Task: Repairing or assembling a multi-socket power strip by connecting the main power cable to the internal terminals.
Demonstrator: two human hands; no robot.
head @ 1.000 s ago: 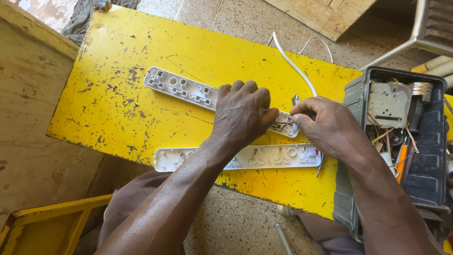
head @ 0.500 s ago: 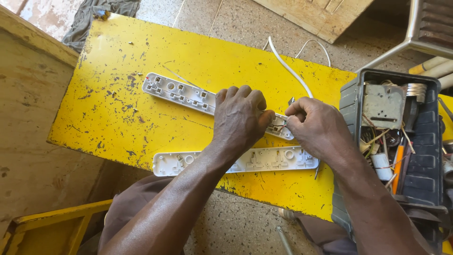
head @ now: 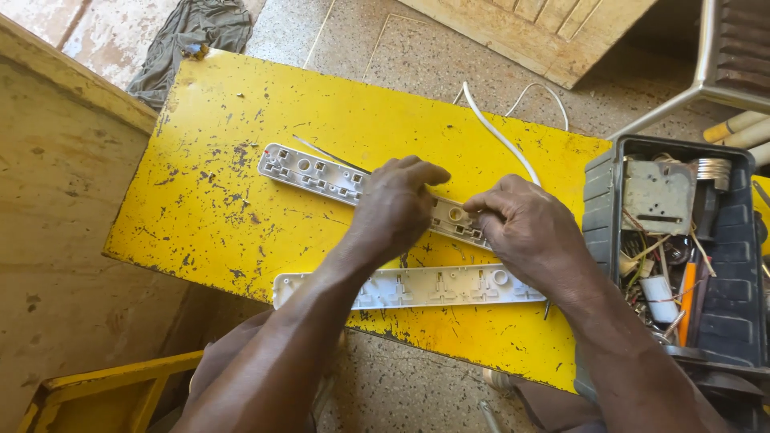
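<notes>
On a scuffed yellow table (head: 224, 216) lie the two halves of an opened white power strip. The far half (head: 305, 170) lies at a slant with its inner side up. My left hand (head: 397, 207) presses flat on its middle. My right hand (head: 525, 232) pinches at its right end, fingertips closed on something small that I cannot make out. A white cable (head: 497, 136) runs from that end off the far edge. The near half (head: 433, 287) lies along the table's front edge, partly under my forearms.
A dark open toolbox (head: 682, 240) full of wires, tools and parts stands at the table's right end. A grey cloth (head: 192, 40) lies on the floor beyond the far left corner. A wooden board (head: 553, 32) lies at the top, a yellow frame (head: 96, 393) at bottom left.
Both hands have stayed on the far half of the strip. The view has shifted a little, and my right fingers have closed in on the strip's right end.
</notes>
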